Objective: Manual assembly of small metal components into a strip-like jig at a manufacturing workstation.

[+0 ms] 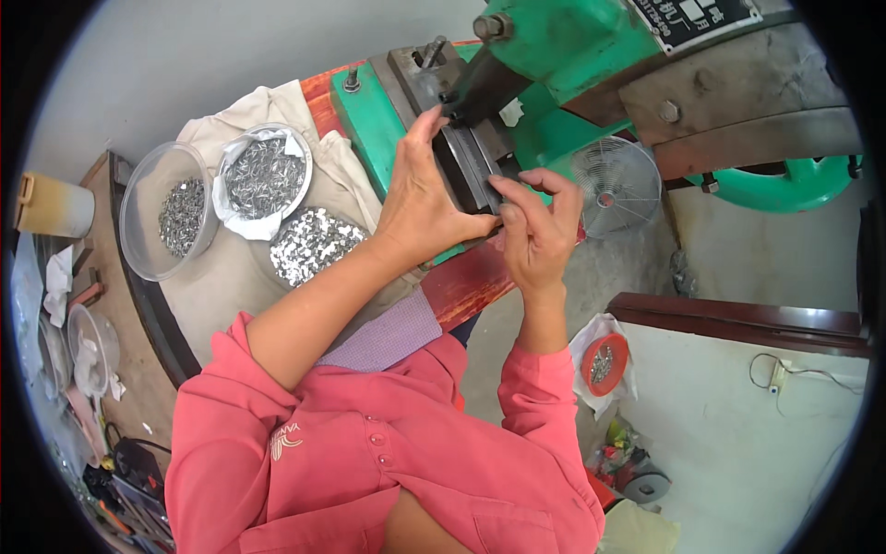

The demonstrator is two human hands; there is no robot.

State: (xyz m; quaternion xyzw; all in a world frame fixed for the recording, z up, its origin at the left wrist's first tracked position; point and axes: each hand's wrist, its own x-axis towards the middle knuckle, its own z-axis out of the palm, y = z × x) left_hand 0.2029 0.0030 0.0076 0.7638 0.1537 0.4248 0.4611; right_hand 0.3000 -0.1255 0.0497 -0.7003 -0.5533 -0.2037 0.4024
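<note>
A dark metal die block [472, 171] with a long slot sits in the bed of a green hand press [572, 42]. My left hand [420, 198] is spread along the block's left side, thumb at the near end and fingertips at the far end by the press ram [484, 85]. At the block's right edge, my right hand [544, 226] has its index finger and thumb bent close together. Whatever lies between those fingertips is too small or hidden to make out.
On beige cloth at left are a heap of small shiny metal pieces [314, 246], a lined bowl of thin metal parts [266, 175] and a clear tub of small parts [183, 217]. Lower right are a fan guard [614, 189] and a red bowl of parts [604, 364].
</note>
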